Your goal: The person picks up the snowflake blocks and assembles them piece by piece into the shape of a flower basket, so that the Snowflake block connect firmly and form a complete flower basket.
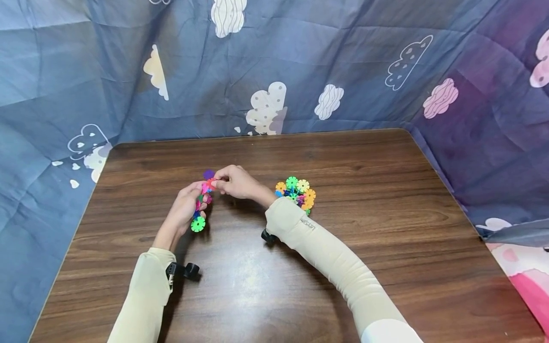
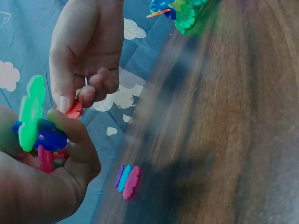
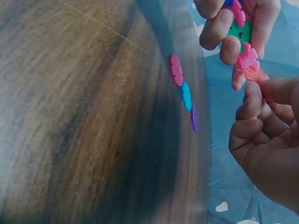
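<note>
My left hand grips a chain of joined plastic snowflake discs. A bright green disc stands at its near end, followed by a blue disc. Farther along are pink discs and a darker green disc, partly covered by fingers. My right hand pinches an orange-red disc between thumb and forefinger, right at the edge of the chain's far pink disc. On the table beneath lie a loose magenta disc, a light blue disc and a purple disc.
A cluster of joined multicoloured discs sits on the wooden table, beyond my right forearm. Black wrist camera mounts are strapped to both sleeves. A blue patterned cloth hangs behind the table's far edge.
</note>
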{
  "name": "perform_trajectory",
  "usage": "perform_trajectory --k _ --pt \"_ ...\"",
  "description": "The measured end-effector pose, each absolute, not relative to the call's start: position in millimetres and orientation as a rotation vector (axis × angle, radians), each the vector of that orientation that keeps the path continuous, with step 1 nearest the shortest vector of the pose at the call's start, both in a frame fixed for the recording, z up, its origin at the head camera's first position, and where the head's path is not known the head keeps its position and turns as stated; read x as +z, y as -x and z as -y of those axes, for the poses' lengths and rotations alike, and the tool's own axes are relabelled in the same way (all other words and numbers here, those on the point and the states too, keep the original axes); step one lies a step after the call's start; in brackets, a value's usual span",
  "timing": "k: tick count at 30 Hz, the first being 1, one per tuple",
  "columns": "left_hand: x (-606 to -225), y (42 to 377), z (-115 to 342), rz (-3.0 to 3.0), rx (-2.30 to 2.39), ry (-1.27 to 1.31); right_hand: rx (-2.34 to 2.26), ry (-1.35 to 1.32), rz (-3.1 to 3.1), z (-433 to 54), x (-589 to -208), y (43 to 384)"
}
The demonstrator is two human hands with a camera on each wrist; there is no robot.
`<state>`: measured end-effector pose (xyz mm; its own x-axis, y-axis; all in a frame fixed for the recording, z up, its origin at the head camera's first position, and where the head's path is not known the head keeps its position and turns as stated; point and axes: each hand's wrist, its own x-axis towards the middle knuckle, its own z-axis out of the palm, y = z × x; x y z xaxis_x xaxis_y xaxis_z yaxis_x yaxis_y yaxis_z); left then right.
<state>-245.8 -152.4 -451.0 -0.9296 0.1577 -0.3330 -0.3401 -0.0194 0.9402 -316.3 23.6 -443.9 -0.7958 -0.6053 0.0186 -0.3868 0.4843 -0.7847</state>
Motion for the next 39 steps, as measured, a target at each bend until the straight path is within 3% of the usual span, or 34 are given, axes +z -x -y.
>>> perform_trajectory --k 13,22,29,39 --pt "-452 244 153 -2.14 1.853 0.202 -0.813 1.04 -2.645 -10 -433 308" --pt "-450 245 154 -2.102 1.863 0.178 -0.99 1.025 -2.524 -15 -447 314" --pt "-453 251 158 -1.774 2.101 0.182 -0.988 0.977 -2.526 -19 -439 317" --pt "-459 249 185 -1.294 2.195 -0.024 -0.914 1.103 -2.47 -11 -428 318"
